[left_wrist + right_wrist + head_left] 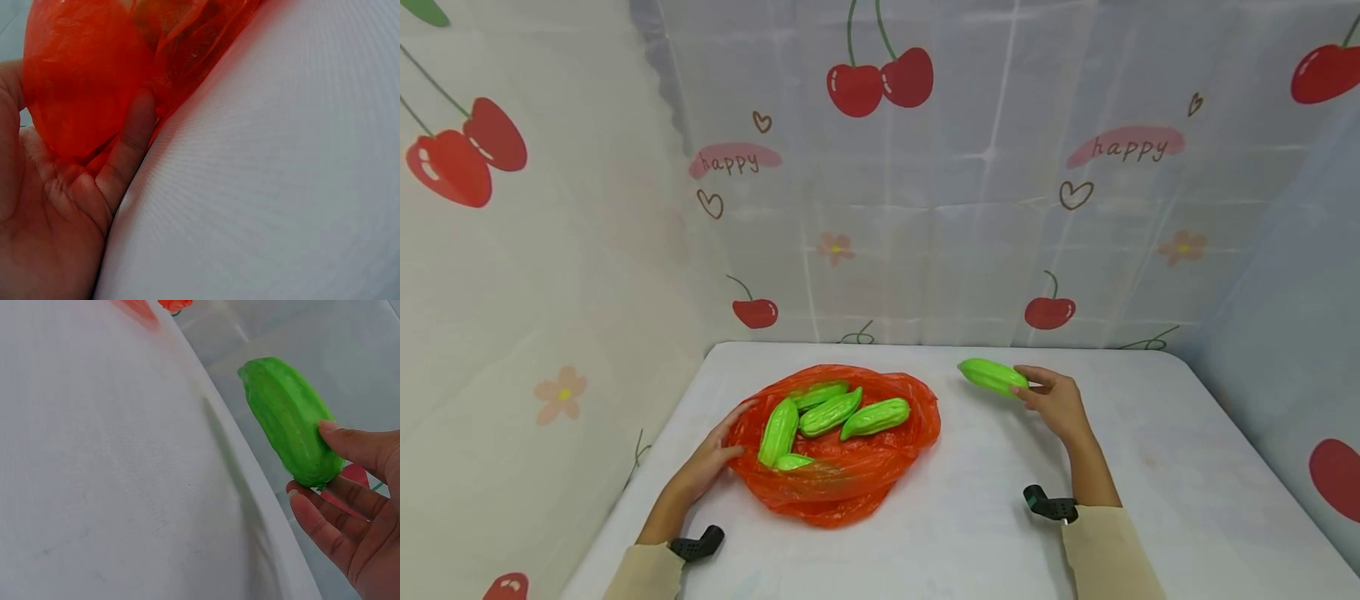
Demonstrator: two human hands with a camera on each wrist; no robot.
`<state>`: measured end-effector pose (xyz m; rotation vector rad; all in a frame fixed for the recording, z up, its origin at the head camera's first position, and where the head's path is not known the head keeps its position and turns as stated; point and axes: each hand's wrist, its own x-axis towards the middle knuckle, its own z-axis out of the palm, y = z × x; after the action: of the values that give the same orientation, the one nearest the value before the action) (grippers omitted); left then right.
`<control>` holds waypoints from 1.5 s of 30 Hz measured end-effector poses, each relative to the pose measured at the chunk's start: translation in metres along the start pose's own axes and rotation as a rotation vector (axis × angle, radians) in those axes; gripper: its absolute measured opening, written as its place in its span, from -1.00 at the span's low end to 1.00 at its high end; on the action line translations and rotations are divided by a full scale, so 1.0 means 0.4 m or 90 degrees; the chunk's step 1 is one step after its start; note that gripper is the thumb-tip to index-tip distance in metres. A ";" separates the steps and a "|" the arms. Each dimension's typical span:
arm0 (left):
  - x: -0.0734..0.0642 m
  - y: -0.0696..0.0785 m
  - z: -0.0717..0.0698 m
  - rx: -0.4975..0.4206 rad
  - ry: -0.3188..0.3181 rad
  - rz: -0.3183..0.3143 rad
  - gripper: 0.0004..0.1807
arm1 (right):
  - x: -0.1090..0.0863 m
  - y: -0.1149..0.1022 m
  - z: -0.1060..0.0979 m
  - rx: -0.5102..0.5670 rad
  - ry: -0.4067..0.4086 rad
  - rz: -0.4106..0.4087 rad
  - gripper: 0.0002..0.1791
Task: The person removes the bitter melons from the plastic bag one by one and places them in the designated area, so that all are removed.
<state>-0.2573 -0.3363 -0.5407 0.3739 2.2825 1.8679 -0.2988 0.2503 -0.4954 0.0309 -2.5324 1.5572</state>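
Note:
My right hand (1056,402) pinches a bright green bitter melon (991,377) by one end, between thumb and fingers, above the right back part of the table. In the right wrist view, the same ridged bitter melon (290,422) points its tapered tip away from the hand. A red plastic bag (842,492) lies wide open left of the middle, with several bitter melons (830,413) inside it. At the bag's left side rests my left hand (710,457), fingers extended against the thin plastic. The left wrist view shows a straight finger (132,134) along the red film.
All this is on a white table (970,517) with rounded back corners. Behind it and on both sides hang pale curtains (925,250) printed with cherries, hearts and flowers. Both wrists carry small black devices (1049,504).

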 end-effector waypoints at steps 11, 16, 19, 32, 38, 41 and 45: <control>0.004 0.012 0.000 -0.006 -0.003 0.008 -0.08 | 0.001 0.013 -0.002 0.007 -0.013 0.028 -0.47; 0.003 0.011 -0.002 -0.003 -0.007 0.011 -0.09 | 0.002 0.016 0.000 0.005 -0.018 0.039 -0.47; 0.002 0.008 -0.003 0.004 -0.008 0.008 -0.08 | 0.002 0.020 0.000 0.006 -0.021 0.039 -0.47; 0.001 0.007 0.003 0.001 0.003 0.002 -0.08 | 0.004 0.034 -0.001 0.001 -0.024 0.051 -0.46; -0.002 0.008 0.004 0.006 0.002 0.003 -0.08 | 0.003 0.042 0.002 -0.008 -0.027 0.057 -0.45; -0.002 0.008 0.004 -0.001 -0.002 0.007 -0.08 | 0.004 0.048 0.003 -0.004 -0.025 0.057 -0.45; -0.001 0.005 0.003 -0.010 -0.004 0.010 -0.08 | 0.007 0.053 0.004 0.000 -0.021 0.054 -0.45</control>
<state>-0.2563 -0.3349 -0.5389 0.3954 2.2661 1.8880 -0.3039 0.2586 -0.5143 -0.0525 -2.5913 1.6006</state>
